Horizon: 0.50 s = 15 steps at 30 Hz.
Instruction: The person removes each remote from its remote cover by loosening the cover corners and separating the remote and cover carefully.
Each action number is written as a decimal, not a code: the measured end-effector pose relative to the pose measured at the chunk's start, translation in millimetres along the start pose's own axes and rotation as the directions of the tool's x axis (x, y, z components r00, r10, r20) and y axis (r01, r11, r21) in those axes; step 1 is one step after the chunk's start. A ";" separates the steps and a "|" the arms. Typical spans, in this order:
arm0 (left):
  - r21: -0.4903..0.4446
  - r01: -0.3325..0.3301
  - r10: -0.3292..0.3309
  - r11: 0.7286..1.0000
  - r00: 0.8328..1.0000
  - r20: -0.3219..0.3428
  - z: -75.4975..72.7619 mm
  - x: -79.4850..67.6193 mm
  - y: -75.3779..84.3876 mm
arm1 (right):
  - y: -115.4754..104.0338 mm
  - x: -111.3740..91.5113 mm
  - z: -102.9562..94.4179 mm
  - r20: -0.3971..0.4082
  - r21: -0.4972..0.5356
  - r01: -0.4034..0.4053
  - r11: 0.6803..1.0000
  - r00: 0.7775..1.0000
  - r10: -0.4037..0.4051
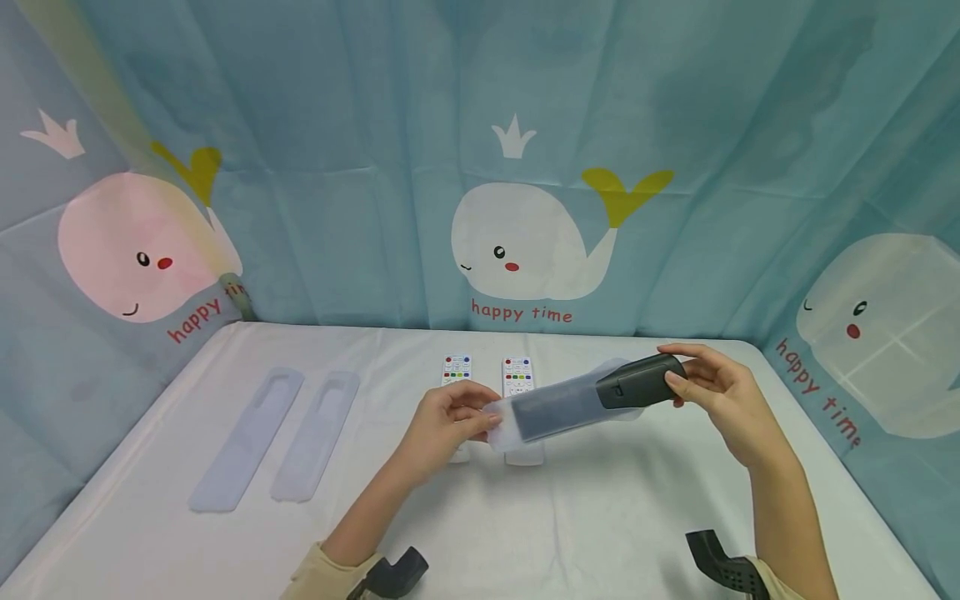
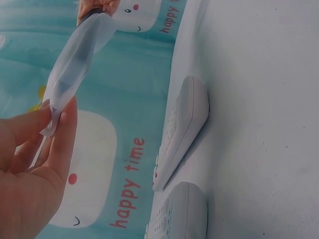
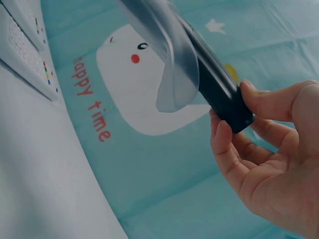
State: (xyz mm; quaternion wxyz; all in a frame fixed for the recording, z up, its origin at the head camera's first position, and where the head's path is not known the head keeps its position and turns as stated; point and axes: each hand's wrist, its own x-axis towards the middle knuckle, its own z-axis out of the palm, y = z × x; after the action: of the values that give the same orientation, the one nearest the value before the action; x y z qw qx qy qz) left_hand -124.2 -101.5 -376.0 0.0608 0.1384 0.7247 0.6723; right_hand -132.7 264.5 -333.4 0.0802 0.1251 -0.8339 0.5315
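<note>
A black remote control [image 1: 639,383] is held above the table, partly inside a translucent sleeve [image 1: 504,428]. My left hand [image 1: 442,425] pinches the far left end of the sleeve between thumb and fingers. At the other end, my right hand [image 1: 716,398] grips the bare end of the black remote, which sticks out of the sleeve's mouth. The right wrist view shows the sleeve's loose edge [image 3: 179,84] flaring away from the remote. Behind the held sleeve lie two white remotes, one [image 1: 518,375] partly covered by it and the other [image 1: 456,368] partly covered by my left hand.
Two more translucent sleeves [image 1: 247,442] [image 1: 316,437] lie flat side by side on the left of the white-covered table [image 1: 480,542]. A blue curtain [image 1: 337,242] printed with whales surrounds the table at the back and sides.
</note>
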 end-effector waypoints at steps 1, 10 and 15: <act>0.000 0.003 -0.003 1.000 1.000 -0.001 -0.5 0.1 0.1 | 0.0 0.0 0.0 0.000 -0.002 -0.001 1.000 1.000 0.001; 0.001 0.020 -0.020 1.000 1.000 -0.006 -2.2 0.0 1.0 | -0.2 -0.4 -1.3 -0.006 -0.009 0.003 1.000 1.000 -0.003; 0.007 0.020 -0.020 1.000 1.000 -0.007 -3.5 0.5 0.5 | 0.7 -0.2 -2.5 -0.010 -0.005 0.012 1.000 1.000 -0.012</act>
State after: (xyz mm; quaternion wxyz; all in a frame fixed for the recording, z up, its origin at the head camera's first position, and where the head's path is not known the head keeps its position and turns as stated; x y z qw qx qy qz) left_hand -125.6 -104.7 -375.1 0.0644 0.1289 0.7285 0.6697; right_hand -132.8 267.1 -333.0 0.0878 0.1273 -0.8341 0.5296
